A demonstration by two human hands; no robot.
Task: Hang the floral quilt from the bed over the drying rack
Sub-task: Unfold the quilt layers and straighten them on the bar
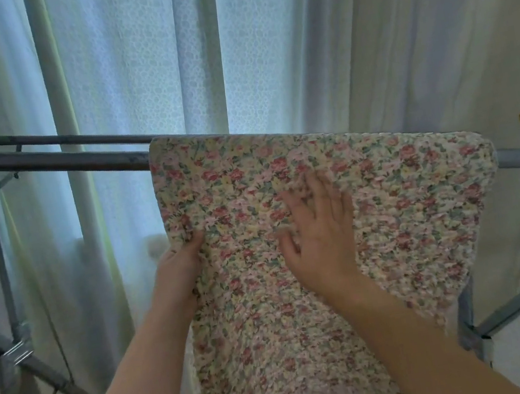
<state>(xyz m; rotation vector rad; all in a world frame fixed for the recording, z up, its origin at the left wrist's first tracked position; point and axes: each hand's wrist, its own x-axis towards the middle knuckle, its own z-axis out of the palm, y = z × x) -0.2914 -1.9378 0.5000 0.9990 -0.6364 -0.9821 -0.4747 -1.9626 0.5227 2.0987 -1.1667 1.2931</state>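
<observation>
The soft textured floral quilt (270, 329) is cream, densely printed with small pink and red roses, yellow blooms and green leaves. The tubular metal drying rack (46, 161) is dull grey. The sheer lace curtain (139, 63) shows pale blue-white with a fine ringed pattern; the plain fabric drape (430, 39) is off-white

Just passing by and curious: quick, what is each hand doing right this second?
Left hand: grips the left edge of the floral quilt, thumb in front.
Right hand: open, fingers spread flat against the quilt.
</observation>
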